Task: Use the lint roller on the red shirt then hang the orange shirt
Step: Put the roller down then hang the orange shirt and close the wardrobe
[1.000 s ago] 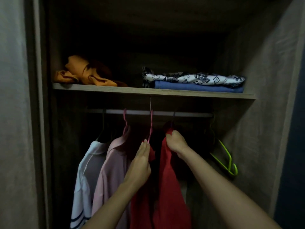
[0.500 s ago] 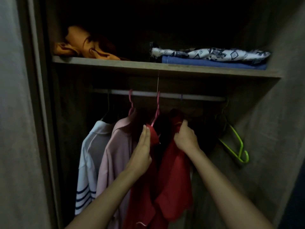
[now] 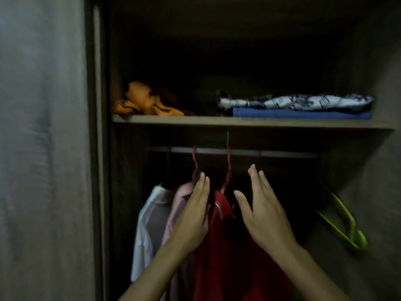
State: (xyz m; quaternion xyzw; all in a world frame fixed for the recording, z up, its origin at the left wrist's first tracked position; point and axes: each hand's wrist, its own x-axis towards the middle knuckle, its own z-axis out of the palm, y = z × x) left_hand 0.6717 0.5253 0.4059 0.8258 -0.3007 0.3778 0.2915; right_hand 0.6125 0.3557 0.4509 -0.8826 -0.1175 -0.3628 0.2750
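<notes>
Right hand (image 3: pixel 263 216) has released the red shirt (image 3: pixel 225 253), its hem cropped.

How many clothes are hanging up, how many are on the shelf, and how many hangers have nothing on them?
Hanging: 3: white shirt, pink shirt, red shirt
On shelf: 3: orange shirt, patterned cloth, blue cloth
Bare hangers: 1: green hanger
Total: 7

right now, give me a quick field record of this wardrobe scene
left hand: open, at red shirt's left edge
right hand: open, raised, holding nothing
red shirt: on hanger on rail
orange shirt: crumpled on shelf, left end
green hanger: bare, far right
lint roller: not visible
</notes>
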